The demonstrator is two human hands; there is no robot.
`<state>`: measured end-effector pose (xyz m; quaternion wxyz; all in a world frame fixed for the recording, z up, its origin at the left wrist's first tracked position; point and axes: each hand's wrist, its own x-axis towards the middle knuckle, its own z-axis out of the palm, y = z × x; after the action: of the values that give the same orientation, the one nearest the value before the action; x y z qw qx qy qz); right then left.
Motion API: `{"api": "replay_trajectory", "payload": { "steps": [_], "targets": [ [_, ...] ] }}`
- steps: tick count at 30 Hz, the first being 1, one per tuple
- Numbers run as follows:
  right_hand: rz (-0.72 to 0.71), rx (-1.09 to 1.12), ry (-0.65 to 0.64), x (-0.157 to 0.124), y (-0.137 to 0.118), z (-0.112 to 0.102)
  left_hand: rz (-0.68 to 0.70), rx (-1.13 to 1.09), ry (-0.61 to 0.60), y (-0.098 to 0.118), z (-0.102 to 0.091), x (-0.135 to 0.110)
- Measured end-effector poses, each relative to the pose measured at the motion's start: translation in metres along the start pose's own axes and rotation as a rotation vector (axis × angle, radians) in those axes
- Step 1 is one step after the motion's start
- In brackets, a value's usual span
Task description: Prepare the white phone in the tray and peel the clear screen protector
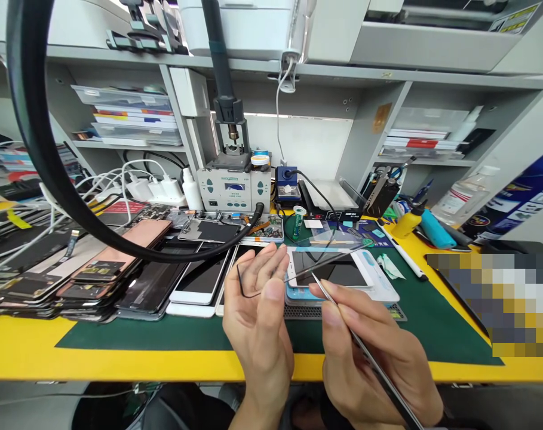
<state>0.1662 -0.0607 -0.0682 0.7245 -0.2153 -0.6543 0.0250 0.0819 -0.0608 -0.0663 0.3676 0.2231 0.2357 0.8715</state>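
The person's right hand (390,349) is closest, its fingers closed around a thin metal tool (383,379) with the sharp tip pointing up and away. Beside it, the left hand (260,319) is palm up, fingers half curled, with the thumb pinching a thin dark frame (330,261). The frame sticks out to the right, above a white phone (352,272) on the green mat (436,328). I can't tell if the tip touches the frame. The frame looks easy to bend, so pressing too hard could snap it. If the tip slips, it could poke the left hand or scratch the phone below. The yellow worktop (163,365) also holds a pile of phones (114,263) at the left. Farther back, a grey machine (207,190) has tiny green words; one line may say "LEAD FREE", but the brand is too small to be sure. The clear bottle (459,200) has a red and white label, and the blue pack (522,194) has pale letters; I can't read either.
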Motion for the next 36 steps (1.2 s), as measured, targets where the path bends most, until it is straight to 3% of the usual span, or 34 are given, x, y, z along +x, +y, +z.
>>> {"api": "replay_trajectory", "payload": {
  "steps": [36],
  "targets": [
    [-0.031,-0.018,0.021,-0.0014,0.001,0.0009,-0.018,0.016,0.022,0.0033,0.0027,-0.0028]
  ]
}}
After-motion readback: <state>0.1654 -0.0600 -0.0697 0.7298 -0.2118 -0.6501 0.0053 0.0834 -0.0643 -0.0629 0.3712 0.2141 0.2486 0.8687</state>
